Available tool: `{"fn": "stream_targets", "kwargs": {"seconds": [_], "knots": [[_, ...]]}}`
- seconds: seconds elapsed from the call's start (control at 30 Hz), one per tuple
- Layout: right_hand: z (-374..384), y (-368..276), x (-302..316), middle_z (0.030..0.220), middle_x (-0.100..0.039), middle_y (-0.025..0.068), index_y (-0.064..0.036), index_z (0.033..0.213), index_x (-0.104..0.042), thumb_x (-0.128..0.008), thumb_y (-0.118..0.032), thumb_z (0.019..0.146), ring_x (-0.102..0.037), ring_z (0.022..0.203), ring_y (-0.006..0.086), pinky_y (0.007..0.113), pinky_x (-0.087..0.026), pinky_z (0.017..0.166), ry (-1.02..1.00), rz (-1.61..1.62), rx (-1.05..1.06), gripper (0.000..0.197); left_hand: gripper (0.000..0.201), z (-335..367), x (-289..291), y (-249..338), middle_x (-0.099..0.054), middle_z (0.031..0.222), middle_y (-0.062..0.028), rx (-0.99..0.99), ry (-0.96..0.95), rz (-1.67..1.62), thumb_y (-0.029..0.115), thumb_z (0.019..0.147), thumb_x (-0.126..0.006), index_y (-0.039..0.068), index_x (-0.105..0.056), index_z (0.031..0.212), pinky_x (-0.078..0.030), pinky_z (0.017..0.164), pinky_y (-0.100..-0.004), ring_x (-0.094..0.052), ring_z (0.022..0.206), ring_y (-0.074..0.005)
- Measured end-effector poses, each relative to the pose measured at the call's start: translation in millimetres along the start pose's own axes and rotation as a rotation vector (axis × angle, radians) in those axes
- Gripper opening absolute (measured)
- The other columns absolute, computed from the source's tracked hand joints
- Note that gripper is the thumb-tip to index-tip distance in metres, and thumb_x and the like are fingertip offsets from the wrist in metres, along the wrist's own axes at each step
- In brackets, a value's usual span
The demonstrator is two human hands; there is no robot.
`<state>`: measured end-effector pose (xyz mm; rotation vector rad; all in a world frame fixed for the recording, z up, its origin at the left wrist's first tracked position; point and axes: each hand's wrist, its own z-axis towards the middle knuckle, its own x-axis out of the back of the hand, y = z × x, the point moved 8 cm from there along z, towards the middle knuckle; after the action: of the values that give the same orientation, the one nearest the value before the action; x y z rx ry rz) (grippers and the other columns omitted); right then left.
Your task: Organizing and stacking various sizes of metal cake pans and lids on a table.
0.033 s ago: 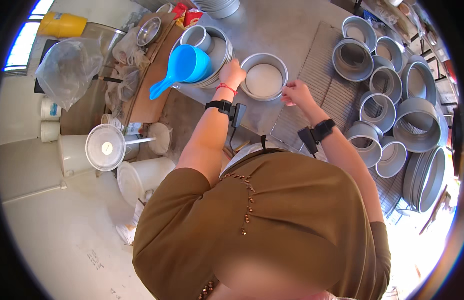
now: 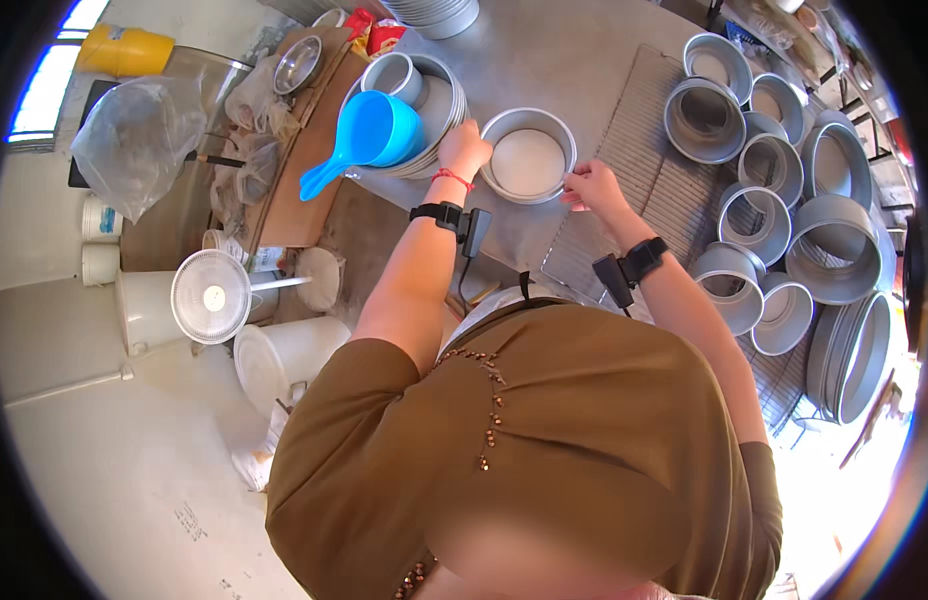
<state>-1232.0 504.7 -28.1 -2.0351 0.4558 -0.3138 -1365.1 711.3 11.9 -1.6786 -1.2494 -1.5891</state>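
A round grey metal cake pan (image 2: 498, 183) stands on the table in front of me, with a pale round disc (image 2: 527, 162) covering its bottom. My left hand (image 2: 466, 150) is closed at the pan's left rim; its fingertips are partly hidden. At the opposite rim, my right hand (image 2: 592, 188) pinches the edge with thumb and fingers. Left of my left hand, a stack of larger pans (image 2: 454, 115) holds a small pan (image 2: 391, 76) and a blue dipper (image 2: 376, 128), whose handle sticks out toward me.
A wire rack (image 2: 624, 160) lies right of the pan. Several empty-looking metal rings and pans (image 2: 756, 222) crowd the right side. More stacked pans (image 2: 439, 18) stand at the far edge. White buckets (image 2: 284, 355) and a white fan (image 2: 212, 297) are at the left, below the table.
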Motion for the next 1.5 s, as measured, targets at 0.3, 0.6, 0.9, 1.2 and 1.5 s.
{"fn": "stream_targets", "kwargs": {"seconds": [0.3,0.6,0.9,1.2,1.5], "knots": [[-11.3,-15.0,6.7,0.081,-0.063,0.0110,0.0034,0.102,-0.049,-0.063,-0.011,0.083,-0.068,0.061,0.0179,0.028,-0.053,0.050,0.096,0.174,-0.043,0.027,0.019,-14.1,28.2,-2.1,-0.060,0.075,-0.0105,-0.140,-0.144,-0.507,0.018,0.075,-0.064,0.002,-0.054,0.079,-0.052,0.070,-0.0357,-0.061,0.071,-0.0194],[-52.7,-35.5,66.8,0.079,-0.061,0.0093,0.0036,0.107,-0.049,-0.060,-0.006,0.083,-0.064,0.058,0.0143,0.028,-0.054,0.052,0.276,0.145,0.247,0.028,0.068,-67.0,43.1,74.9,-0.060,0.107,-0.0111,-0.245,-0.430,-1.282,0.033,0.082,-0.071,-0.002,-0.041,0.132,-0.049,0.082,-0.0297,-0.059,0.096,-0.0153],[-96.6,-8.7,68.4,0.128,-0.043,0.0244,0.0019,0.133,-0.035,-0.056,-0.057,0.088,-0.060,0.104,0.0341,0.043,-0.057,0.077,0.040,0.969,-0.031,0.077,0.075,-140.1,95.7,192.1,-0.052,0.127,-0.0196,-0.948,0.205,-0.483,0.029,0.074,-0.077,0.003,-0.040,0.134,-0.044,0.096,-0.0403,-0.051,0.117,-0.0353],[-128.6,-4.6,123.7,0.094,-0.062,0.0162,-0.0007,0.136,-0.039,-0.049,-0.001,0.082,-0.066,0.059,0.0217,0.028,-0.055,0.044,0.512,0.353,0.131,0.055,0.070,-129.7,80.3,204.3,-0.054,0.119,-0.0193,-0.970,0.254,-0.636,0.027,0.073,-0.075,0.004,-0.042,0.130,-0.046,0.094,-0.0424,-0.054,0.110,-0.0358],[-127.7,-39.2,221.5,0.097,-0.066,0.0225,0.0061,0.106,-0.052,-0.052,-0.019,0.093,-0.069,0.083,0.0278,0.034,-0.059,0.070,0.479,0.544,0.256,0.028,0.056,-116.5,46.2,186.0,-0.054,0.120,-0.0189,-0.692,-0.021,-0.465,0.016,0.073,-0.067,0.005,-0.042,0.122,-0.047,0.089,-0.0406,-0.054,0.111,-0.0362]]}}
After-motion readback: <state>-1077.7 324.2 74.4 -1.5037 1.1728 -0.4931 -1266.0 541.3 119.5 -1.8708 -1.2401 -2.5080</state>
